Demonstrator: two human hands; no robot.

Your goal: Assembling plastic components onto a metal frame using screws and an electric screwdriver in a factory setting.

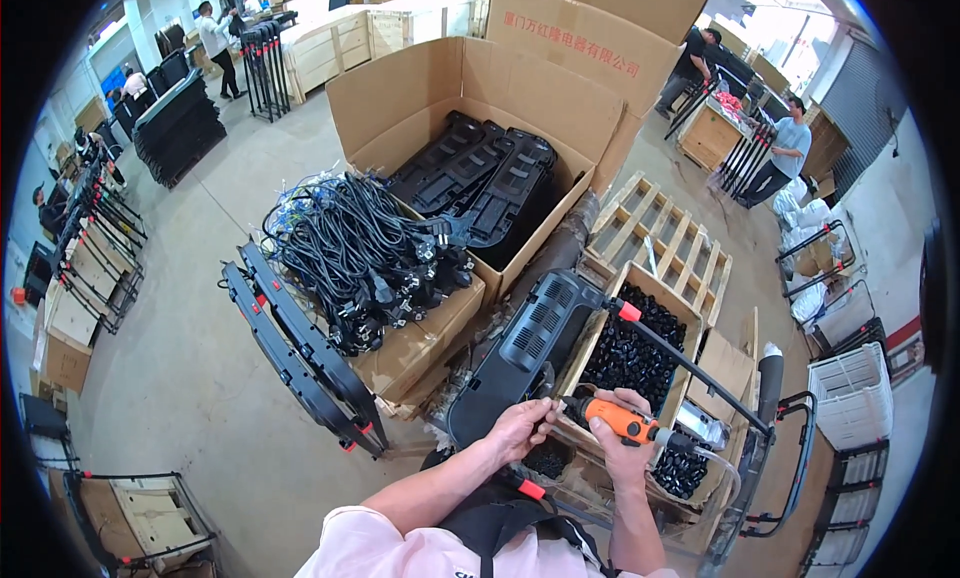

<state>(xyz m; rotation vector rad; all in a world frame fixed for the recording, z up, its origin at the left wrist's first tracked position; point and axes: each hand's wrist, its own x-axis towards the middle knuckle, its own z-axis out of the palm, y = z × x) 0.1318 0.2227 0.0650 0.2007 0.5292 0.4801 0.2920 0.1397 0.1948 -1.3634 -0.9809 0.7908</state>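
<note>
My right hand (624, 446) is wrapped round an orange-and-black power screwdriver (622, 421), with a clear hose running from its rear end. Its tip points left, toward my left hand (522, 428). The fingers of that hand are pinched together at the tip, on something too small to make out. Just beyond my hands lies a long black plastic housing (525, 348) with slotted vents. A black tubular frame (690, 363) with a red end piece slants past on the right. Small black parts fill a wooden bin (590, 323) beside the housing.
A cardboard box (395, 123) holding black plastic housings stands ahead. Bundled black power cords (345, 248) lie on a carton at its left, by leaning black frames (300, 348). A wooden pallet (665, 238) lies at right. Other people work farther off.
</note>
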